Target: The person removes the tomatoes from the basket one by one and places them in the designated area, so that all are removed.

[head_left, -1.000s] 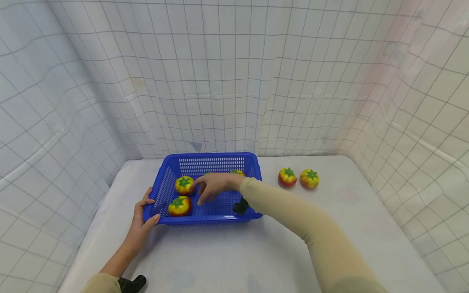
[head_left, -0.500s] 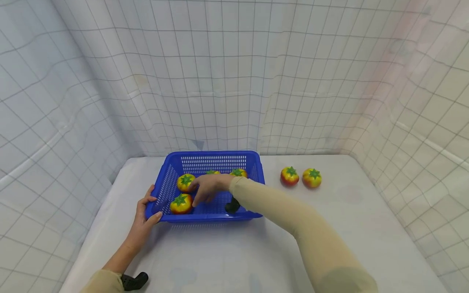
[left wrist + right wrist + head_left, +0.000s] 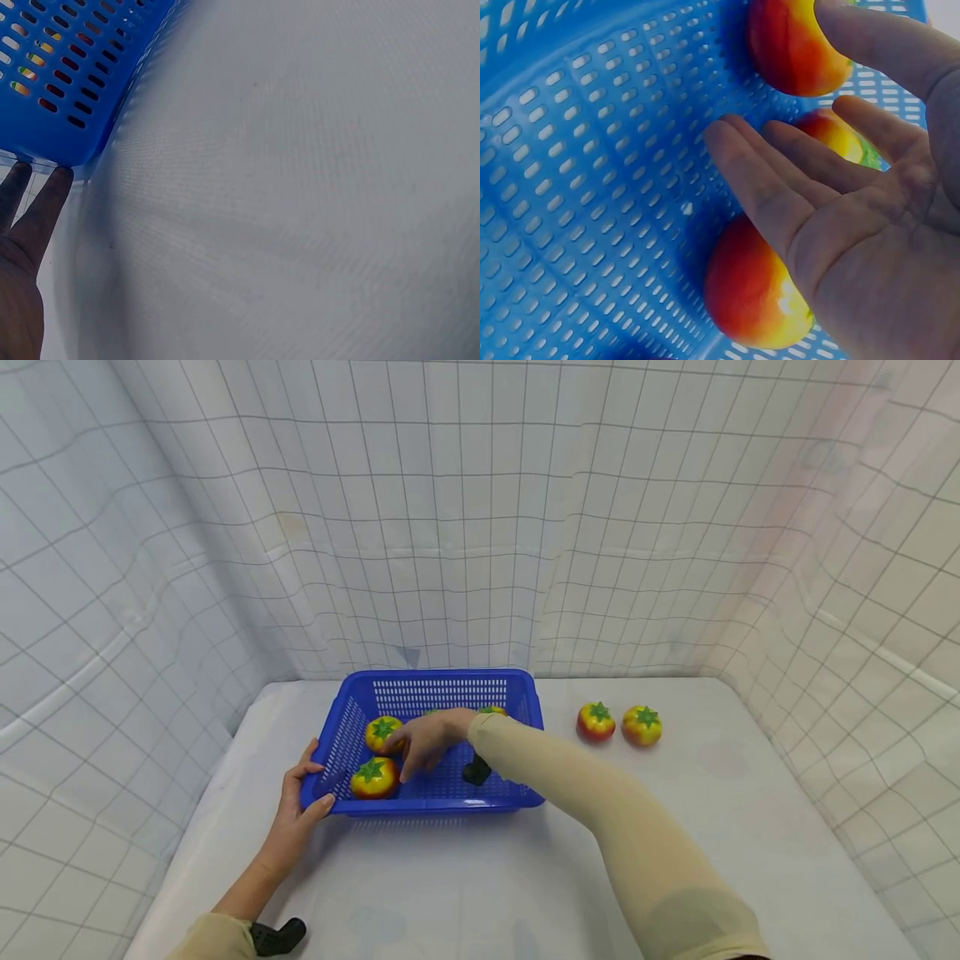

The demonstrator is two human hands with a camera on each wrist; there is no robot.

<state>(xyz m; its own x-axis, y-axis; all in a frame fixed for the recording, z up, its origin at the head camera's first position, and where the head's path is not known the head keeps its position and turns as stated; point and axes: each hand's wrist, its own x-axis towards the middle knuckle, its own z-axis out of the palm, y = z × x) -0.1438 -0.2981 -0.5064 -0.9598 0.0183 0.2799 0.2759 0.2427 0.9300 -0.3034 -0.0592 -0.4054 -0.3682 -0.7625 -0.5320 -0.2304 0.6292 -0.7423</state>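
1. At the near-left corner of the blue basket, the left hand has its grip clamped on the rim, thumb over the near edge and fingers over the left one; the basket sits on the white desk.
2. Within the basket, the right hand reaches in with its grip apart and holding nothing; its index finger lies at the back-left fruit, though I cannot tell whether it touches.
3. Also in the basket are the front-left fruit, stem up and close in front of that one; the middle fruit, mostly behind the right hand; and the right fruit, partly covered by the sleeve.
4. To the basket's right on the desk, a red fruit and a yellow fruit stand near each other.
5. Risks, in my judgement: the fruit looks round and smooth, so a fingertip nudge could roll one into its neighbour; the low sleeve or the black wrist piece could knock the right fruit; a tug from the left hand, holding one corner only, could swing the basket and set everything inside rolling.
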